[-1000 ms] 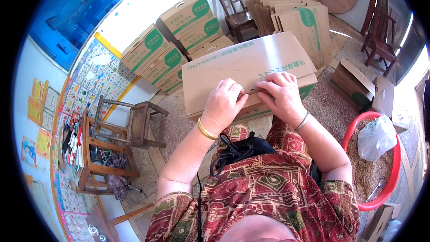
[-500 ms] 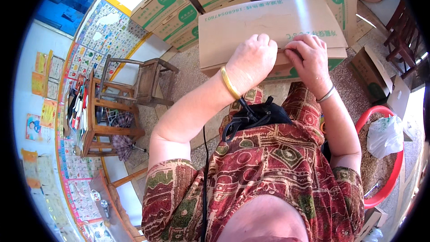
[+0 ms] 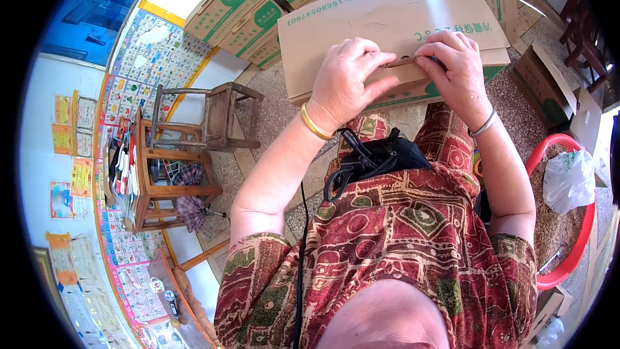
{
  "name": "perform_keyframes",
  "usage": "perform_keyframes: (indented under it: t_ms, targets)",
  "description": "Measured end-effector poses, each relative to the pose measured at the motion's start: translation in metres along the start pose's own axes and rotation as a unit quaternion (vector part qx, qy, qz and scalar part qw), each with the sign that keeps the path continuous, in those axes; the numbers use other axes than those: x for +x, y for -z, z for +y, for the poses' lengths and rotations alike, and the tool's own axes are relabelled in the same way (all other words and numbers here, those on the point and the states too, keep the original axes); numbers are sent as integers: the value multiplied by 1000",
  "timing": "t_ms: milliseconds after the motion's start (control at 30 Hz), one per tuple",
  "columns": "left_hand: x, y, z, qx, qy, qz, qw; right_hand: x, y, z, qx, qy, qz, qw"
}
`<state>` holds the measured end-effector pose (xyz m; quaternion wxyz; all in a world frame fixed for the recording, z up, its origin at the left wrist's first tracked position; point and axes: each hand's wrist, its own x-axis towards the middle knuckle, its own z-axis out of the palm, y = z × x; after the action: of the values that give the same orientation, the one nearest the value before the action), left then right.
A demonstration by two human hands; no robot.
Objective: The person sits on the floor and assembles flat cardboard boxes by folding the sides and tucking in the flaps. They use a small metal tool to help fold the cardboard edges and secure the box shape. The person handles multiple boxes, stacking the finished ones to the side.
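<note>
A brown cardboard box [image 3: 387, 10] with green print stands in front of my legs, its lid folded down over the top. At the lid's near edge, my right hand [image 3: 454, 68] has its thumb and fingers closed on the box's front flap. My left hand [image 3: 349, 81] lies against the same edge further left, fingers reaching to the flap and the thumb spread away below, slightly blurred. Between the hands a small dark slot shows at the fold. The left hand's inner fingers are partly hidden.
Several similar boxes [image 3: 248, 16] are stacked at the far left. Flattened cardboard [image 3: 487, 6] leans behind the box. To the left is a wooden chair [image 3: 219, 116]; at the right, a red-rimmed tub [image 3: 589, 236] holds brown grains, with a white plastic bag [image 3: 568, 181] on top.
My left thumb has come away from the fingers, and the left hand has shifted left. The right hand remains at the flap. The whole view has shifted slightly.
</note>
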<state>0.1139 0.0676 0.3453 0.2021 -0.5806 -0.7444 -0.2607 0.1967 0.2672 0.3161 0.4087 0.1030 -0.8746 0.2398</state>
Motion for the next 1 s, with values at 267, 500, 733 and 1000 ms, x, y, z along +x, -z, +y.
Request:
perform_keyframes:
  t_ms: [267, 500, 733, 1000]
  targets:
    - [-8, -7, 6, 63, 2, 3, 998, -3, 7, 1, 10, 18, -49, 999]
    - [-9, -7, 2, 40, -9, 24, 999, -4, 18, -1, -7, 47, -101, 994]
    - [-12, -12, -7, 41, -29, 27, 998, -9, 15, 5, -12, 71, -90, 993]
    - [-11, -11, -10, 13, -79, 32, 996, -11, 14, 8, -2, 96, -86, 992]
